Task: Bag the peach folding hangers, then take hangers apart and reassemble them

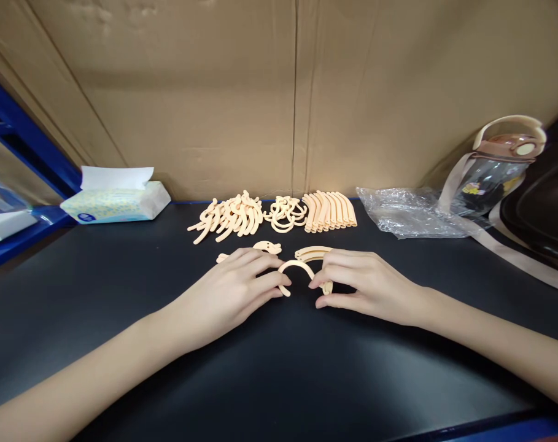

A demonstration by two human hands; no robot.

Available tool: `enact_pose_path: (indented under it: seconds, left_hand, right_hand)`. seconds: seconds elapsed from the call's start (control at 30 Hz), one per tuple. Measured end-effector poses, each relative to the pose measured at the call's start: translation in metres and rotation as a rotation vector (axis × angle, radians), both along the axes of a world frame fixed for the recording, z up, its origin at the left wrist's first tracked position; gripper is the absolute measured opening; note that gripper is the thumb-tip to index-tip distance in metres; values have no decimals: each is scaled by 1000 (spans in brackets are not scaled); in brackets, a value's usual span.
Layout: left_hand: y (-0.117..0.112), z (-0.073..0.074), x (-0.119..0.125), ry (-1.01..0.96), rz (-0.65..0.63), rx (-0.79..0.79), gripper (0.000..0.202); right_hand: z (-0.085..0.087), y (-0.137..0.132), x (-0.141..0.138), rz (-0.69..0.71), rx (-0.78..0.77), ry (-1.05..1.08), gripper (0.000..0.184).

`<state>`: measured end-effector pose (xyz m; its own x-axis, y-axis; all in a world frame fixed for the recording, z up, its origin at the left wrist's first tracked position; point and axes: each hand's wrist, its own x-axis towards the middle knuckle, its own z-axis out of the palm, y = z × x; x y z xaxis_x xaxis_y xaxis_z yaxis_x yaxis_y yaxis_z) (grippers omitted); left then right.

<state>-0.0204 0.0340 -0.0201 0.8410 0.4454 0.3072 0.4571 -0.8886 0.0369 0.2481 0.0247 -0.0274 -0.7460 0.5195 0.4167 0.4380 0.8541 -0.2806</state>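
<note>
A cream, arch-shaped plastic piece (297, 264) is held between my two hands just above the black table. My left hand (242, 285) has its fingers closed on the arch's left end. My right hand (366, 285) pinches the right end, where a small knobbed tip shows below the fingers. Behind my left hand lies a flat cream piece with small dark holes (268, 247), partly covered by the fingers. Past my right hand sits a curved, grooved cream piece (313, 252), its right end hidden by the hand.
Along the back of the table (279, 380) lie a heap of curved cream strips (235, 216), a pile of hooked pieces (284, 213) and a row of curved tubes (329, 210). A tissue pack (117, 201) is left; a plastic bag (398, 212) and strapped bottle (490, 178) are right. Cardboard (214, 92) stands behind.
</note>
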Motion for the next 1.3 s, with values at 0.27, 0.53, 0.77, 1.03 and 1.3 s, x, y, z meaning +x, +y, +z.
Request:
enact_pose_path:
  seconds: [0.27,0.53,0.77,1.03,1.3]
  left_hand:
    - [-3,2,6,-28,15,49,18]
    - [0,3,4,-45,24,-76,14]
    - [-2,1,5,-134,39,-291,12]
    - [-4,1,8,-183,21,-391,13]
    - [-3,2,8,-159,-19,-442,12]
  right_hand:
    - [-1,-8,-9,28,80,3,24]
    - [-1,-3,-7,40,68,-68,40]
    - [0,-1,-3,-1,66,-145,53]
    - [3,-1,-5,36,40,-103,56]
    - [5,-1,-4,65,-27,-107,55]
